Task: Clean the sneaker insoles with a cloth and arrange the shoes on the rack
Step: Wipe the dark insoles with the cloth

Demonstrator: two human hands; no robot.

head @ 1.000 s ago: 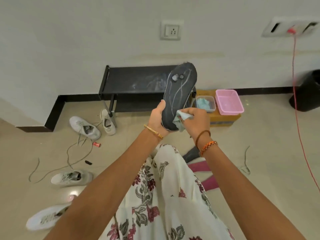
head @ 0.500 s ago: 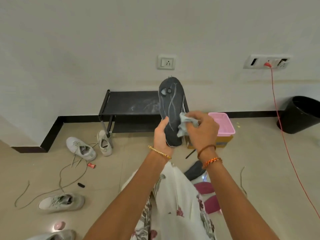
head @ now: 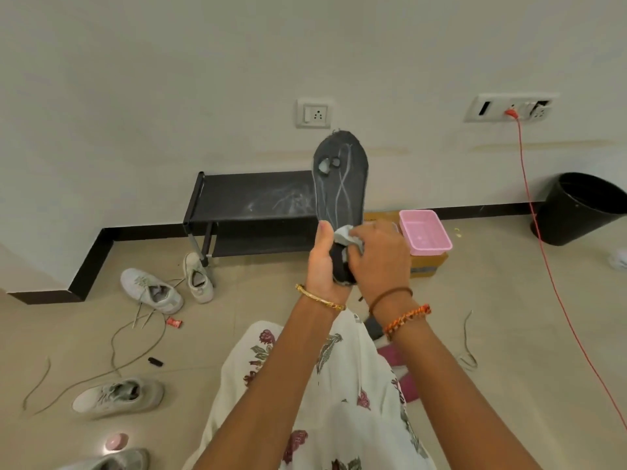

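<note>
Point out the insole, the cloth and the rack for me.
insole point(head: 341, 184), head view, its middle.
cloth point(head: 342, 233), head view, fold showing above the fingers.
rack point(head: 251, 198), head view, top shelf.

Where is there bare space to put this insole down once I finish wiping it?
The rack top is bare apart from pale smears, left of the insole. The floor between the pink tray and the black bin is open, crossed only by the red cord. Left of your lap it is crowded with sneakers and loose laces.

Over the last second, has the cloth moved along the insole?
Yes. The cloth moved up from the heel end toward mid-insole, then slid back down toward the left hand gripping the heel.
</note>
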